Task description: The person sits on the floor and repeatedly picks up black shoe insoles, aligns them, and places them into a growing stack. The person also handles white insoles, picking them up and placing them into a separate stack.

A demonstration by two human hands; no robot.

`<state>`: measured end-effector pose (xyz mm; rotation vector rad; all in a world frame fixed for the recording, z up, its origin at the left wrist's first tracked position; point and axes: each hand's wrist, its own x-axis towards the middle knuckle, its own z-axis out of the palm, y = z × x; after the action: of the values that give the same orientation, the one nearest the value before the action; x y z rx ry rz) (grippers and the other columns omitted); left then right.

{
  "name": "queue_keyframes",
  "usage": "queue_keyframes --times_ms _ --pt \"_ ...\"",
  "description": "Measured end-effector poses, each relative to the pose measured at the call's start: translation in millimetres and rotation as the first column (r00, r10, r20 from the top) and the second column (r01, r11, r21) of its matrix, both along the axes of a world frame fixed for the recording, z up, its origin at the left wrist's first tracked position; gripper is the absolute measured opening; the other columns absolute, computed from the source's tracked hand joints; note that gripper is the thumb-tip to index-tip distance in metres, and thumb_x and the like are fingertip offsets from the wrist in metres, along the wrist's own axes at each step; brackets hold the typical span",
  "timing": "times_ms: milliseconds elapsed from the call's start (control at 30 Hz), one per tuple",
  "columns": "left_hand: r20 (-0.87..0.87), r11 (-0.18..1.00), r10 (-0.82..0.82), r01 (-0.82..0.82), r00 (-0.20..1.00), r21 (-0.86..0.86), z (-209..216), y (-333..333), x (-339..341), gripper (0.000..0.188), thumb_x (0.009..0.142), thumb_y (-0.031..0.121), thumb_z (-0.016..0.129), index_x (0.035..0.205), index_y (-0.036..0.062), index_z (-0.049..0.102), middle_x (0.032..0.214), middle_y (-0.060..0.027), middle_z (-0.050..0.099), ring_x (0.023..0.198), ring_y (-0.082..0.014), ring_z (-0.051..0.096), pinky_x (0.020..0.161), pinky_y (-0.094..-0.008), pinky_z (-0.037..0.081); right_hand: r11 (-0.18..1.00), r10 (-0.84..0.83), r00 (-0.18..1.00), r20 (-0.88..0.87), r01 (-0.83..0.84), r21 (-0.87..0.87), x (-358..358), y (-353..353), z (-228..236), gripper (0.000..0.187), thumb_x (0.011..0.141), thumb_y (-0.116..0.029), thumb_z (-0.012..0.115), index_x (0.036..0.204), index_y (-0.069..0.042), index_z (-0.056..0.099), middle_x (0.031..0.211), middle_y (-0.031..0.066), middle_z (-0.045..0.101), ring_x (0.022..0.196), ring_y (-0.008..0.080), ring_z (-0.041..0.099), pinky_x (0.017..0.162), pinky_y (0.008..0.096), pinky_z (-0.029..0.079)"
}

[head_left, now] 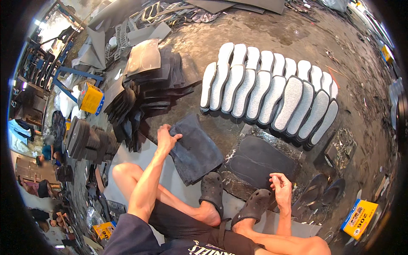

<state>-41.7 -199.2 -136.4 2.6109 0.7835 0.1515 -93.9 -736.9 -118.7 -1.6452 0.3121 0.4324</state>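
My left hand is open, thumb spread apart, at the left edge of a stack of dark rubbery sheets before my feet. To the right, a black sheet with pale sole outlines lies flat on a low block. My right hand is beside that sheet's near right corner, its fingers curled toward the thumb. Whatever those fingers hold, if anything, is too small to make out. Beyond the block stand two rows of shoe soles with light grey fuzzy tops and dark edges.
A tall uneven pile of dark sheets rises at the left, near dark cut soles. Yellow-and-blue boxes sit around. Black flip-flops lie right of my clogs. Scraps cover the far floor; people are at far left.
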Motion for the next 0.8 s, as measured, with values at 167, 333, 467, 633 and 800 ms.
queue_keyframes --times_ms 167,333,467,633,800 --pt "-0.069 0.991 0.069 -0.076 0.995 -0.106 -10 50 -3 0.048 0.078 0.012 0.097 0.118 0.0013 0.074 0.108 -0.0161 0.077 0.098 -0.0288 0.073 0.089 -0.0408 0.058 1.000 0.015 1.000 -0.002 -0.015 0.009 -5 6 3 0.026 0.111 -0.026 0.071 0.120 -0.003 0.078 0.099 0.0033 0.076 0.084 0.0087 0.065 0.077 0.0277 0.055" --pt "-0.056 0.999 0.010 -0.013 0.998 -0.040 -5 28 9 0.034 0.087 0.004 0.086 0.119 0.0004 0.076 0.112 -0.0207 0.073 0.104 -0.0353 0.071 0.094 -0.0467 0.058 1.000 0.000 1.000 -0.014 0.000 -0.001 -9 -3 -3 0.025 0.111 -0.025 0.070 0.120 -0.003 0.078 0.099 0.0034 0.076 0.084 0.0088 0.065 0.078 0.0279 0.055" --pt "0.076 0.952 -0.225 0.203 0.971 0.231 -22 21 -13 0.030 0.092 -0.001 0.072 0.121 -0.0010 0.079 0.117 -0.0244 0.068 0.112 -0.0443 0.067 0.098 -0.0516 0.055 1.000 0.018 1.000 0.001 -0.018 -0.001 -9 3 -3 0.025 0.111 -0.024 0.070 0.120 -0.002 0.078 0.098 0.0036 0.076 0.085 0.0096 0.066 0.078 0.0286 0.055" --pt "0.107 0.977 -0.131 0.110 0.986 0.183 -37 21 -19 0.024 0.093 0.001 0.073 0.116 0.0006 0.078 0.115 -0.0185 0.071 0.109 -0.0409 0.070 0.097 -0.0506 0.055 0.999 0.032 0.999 0.024 -0.032 0.010 -10 9 -3 0.025 0.111 -0.024 0.071 0.119 -0.002 0.078 0.097 0.0036 0.076 0.085 0.0096 0.065 0.078 0.0291 0.055" --pt "0.127 0.995 -0.062 0.052 0.990 0.081 -38 27 -10 0.023 0.090 0.000 0.075 0.113 0.0005 0.076 0.111 -0.0183 0.071 0.103 -0.0389 0.070 0.094 -0.0489 0.057 0.999 0.031 0.999 0.024 -0.031 0.004 -14 9 -7 0.022 0.110 -0.022 0.071 0.118 -0.002 0.079 0.095 0.0025 0.076 0.083 0.0094 0.064 0.077 0.0285 0.054"
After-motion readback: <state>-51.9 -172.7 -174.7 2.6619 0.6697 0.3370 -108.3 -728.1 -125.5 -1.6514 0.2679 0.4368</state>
